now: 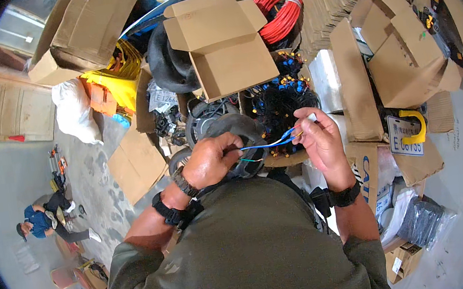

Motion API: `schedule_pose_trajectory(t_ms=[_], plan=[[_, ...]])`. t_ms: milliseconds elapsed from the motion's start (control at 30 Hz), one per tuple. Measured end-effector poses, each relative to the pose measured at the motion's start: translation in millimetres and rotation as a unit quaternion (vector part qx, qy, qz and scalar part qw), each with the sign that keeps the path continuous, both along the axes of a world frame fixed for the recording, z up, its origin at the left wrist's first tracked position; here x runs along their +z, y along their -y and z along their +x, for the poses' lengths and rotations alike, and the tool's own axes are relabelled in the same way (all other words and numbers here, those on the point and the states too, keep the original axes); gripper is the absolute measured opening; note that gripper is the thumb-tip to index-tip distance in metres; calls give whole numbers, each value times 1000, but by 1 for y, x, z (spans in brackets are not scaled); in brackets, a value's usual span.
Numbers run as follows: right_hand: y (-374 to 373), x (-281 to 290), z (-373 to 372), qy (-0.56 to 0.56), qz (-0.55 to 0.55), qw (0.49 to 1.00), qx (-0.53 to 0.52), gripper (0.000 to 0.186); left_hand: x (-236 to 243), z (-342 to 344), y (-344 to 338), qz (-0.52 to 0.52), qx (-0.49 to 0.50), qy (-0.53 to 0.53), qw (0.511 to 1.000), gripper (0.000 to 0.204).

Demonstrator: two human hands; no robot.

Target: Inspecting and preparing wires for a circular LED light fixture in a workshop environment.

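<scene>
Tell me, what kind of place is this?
Probably a workshop or storeroom: there's a tall stack of cardboard, a big red coil and a heap of dark wires with blue bits.

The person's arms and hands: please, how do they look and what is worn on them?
The left hand and right hand are ungloved. Dark olive sleeves end near the elbows. The left arm wears a dark segmented wristband and, nearer the elbow, a black strap; the right, a black band with a blocky piece.

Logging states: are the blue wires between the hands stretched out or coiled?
Stretched out: blue wires run without loops from left hand to right hand.
</scene>
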State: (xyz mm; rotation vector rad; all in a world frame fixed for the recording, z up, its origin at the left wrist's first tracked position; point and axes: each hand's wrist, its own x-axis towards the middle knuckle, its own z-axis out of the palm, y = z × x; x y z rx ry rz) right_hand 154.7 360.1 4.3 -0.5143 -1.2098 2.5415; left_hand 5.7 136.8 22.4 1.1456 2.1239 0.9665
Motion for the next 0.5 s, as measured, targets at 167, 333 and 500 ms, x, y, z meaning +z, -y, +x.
schedule_pose_trajectory(t_ms=[167, 333, 500], plan=[[-3, -2, -9, -25, -71, 997, 11, 27, 5, -3, 0, 35, -7, -10, 999, 13], [1, 8, -16, -26, -44, 999, -6, 30, 4, -7, 0, 28, 7, 2, 1000, 12], [-4, -2, -17, -4, 7, 1000, -3, 29, 5, -10, 0, 33, -4, 16, 999, 11]])
